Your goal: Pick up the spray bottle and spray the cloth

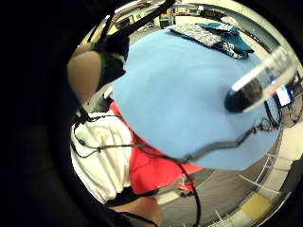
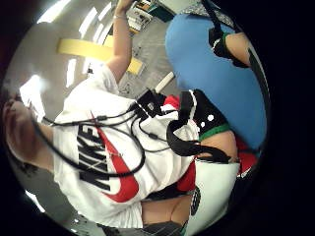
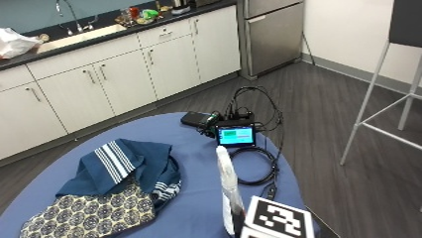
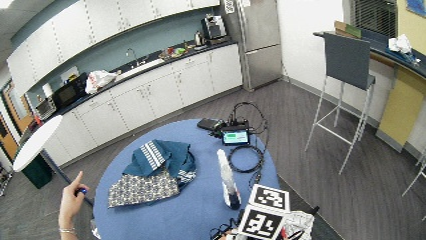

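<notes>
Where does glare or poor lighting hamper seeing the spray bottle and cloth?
Outside view: even light, spray bottle and cloth both plain. Little finger side palm view: a bright highlight runs along the bottle's body. Thumb side palm view: glare streaks the floor; neither thing shows.

The spray bottle [image 3: 227,183] stands upright near the table's [image 3: 191,208] front edge — the cloth [image 3: 115,191] lies heaped toward its left edge, well apart.

Round blue table [image 3: 198,148]. On it: upright spray bottle [image 3: 227,186]. Left of bottle, crumpled cloths [image 3: 119,188]; behind it, small screen [image 3: 235,135] with coiled cable [image 3: 256,166].
</notes>
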Demonstrator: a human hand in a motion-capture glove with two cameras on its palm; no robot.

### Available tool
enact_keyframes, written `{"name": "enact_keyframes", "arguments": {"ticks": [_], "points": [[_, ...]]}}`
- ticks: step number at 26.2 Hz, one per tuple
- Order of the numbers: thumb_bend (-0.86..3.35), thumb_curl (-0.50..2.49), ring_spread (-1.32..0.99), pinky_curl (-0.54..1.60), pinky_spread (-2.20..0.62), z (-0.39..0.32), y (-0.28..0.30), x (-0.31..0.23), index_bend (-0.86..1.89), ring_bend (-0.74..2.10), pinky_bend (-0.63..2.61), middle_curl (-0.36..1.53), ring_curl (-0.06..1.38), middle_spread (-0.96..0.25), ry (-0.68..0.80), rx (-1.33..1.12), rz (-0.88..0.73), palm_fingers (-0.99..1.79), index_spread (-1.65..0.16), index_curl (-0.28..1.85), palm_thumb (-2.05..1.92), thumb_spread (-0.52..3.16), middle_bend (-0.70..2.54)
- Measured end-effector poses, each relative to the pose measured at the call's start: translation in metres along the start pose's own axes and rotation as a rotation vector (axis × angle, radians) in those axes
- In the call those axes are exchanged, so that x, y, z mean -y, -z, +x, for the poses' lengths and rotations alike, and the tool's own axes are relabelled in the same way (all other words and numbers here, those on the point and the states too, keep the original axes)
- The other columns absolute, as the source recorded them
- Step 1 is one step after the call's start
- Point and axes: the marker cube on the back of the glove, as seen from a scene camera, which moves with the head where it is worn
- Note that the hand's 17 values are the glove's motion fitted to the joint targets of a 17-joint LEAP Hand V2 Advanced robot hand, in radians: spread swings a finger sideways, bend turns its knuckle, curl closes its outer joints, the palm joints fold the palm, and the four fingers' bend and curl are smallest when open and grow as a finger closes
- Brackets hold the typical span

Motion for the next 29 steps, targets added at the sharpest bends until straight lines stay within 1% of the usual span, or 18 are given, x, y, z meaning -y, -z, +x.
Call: {"name": "enact_keyframes", "arguments": {"ticks": [2, 4, 7, 10, 13, 16, 19, 23, 26, 29], "points": [[0.37, 0.13, 0.0, 0.07, 0.07, 0.0, 0.001, 0.007, 0.23, 0.31, 0.38, 0.13, 0.09, -0.02, 0.007, 0.003, 0.004, 0.93, -0.16, 0.09, 0.57, 0.45, 0.37], [0.39, 0.16, 0.0, 0.11, 0.09, 0.0, 0.006, 0.028, 0.23, 0.3, 0.39, 0.16, 0.14, -0.03, 0.023, 0.01, 0.017, 0.88, -0.19, 0.15, 0.6, 0.56, 0.36], [0.39, 0.19, 0.0, 0.15, 0.11, 0.003, 0.01, 0.075, 0.19, 0.29, 0.4, 0.19, 0.18, -0.03, 0.033, -0.004, 0.028, 0.85, -0.23, 0.19, 0.63, 0.7, 0.36], [0.35, 0.21, 0.0, 0.18, 0.12, 0.007, 0.005, 0.123, 0.14, 0.28, 0.43, 0.22, 0.2, -0.04, 0.024, -0.068, 0.001, 0.81, -0.27, 0.2, 0.61, 0.81, 0.35], [0.3, 0.21, 0.01, 0.21, 0.14, 0.006, -0.006, 0.162, 0.1, 0.22, 0.47, 0.24, 0.21, -0.03, 0.033, -0.123, -0.049, 0.67, -0.3, 0.2, 0.57, 0.9, 0.34], [0.26, 0.21, 0.02, 0.23, 0.16, 0.004, -0.012, 0.183, 0.09, 0.19, 0.5, 0.25, 0.21, -0.03, 0.049, -0.128, -0.075, 0.56, -0.34, 0.2, 0.53, 0.97, 0.34], [0.23, 0.22, 0.02, 0.23, 0.17, 0.005, -0.008, 0.187, 0.1, 0.18, 0.51, 0.27, 0.2, -0.03, 0.058, -0.111, -0.062, 0.53, -0.35, 0.2, 0.52, 1.02, 0.34], [0.2, 0.23, 0.03, 0.24, 0.17, -0.002, 0.013, 0.172, 0.11, 0.19, 0.52, 0.28, 0.2, -0.03, 0.089, -0.068, -0.012, 0.51, -0.37, 0.19, 0.53, 1.06, 0.35], [0.18, 0.24, 0.03, 0.24, 0.18, -0.011, 0.038, 0.144, 0.12, 0.19, 0.53, 0.3, 0.21, -0.03, 0.135, -0.016, 0.062, 0.5, -0.37, 0.2, 0.54, 1.09, 0.35], [0.16, 0.25, 0.04, 0.25, 0.18, -0.013, 0.072, 0.102, 0.12, 0.2, 0.53, 0.3, 0.21, -0.03, 0.166, -0.006, 0.176, 0.5, -0.38, 0.2, 0.54, 1.1, 0.35]]}}
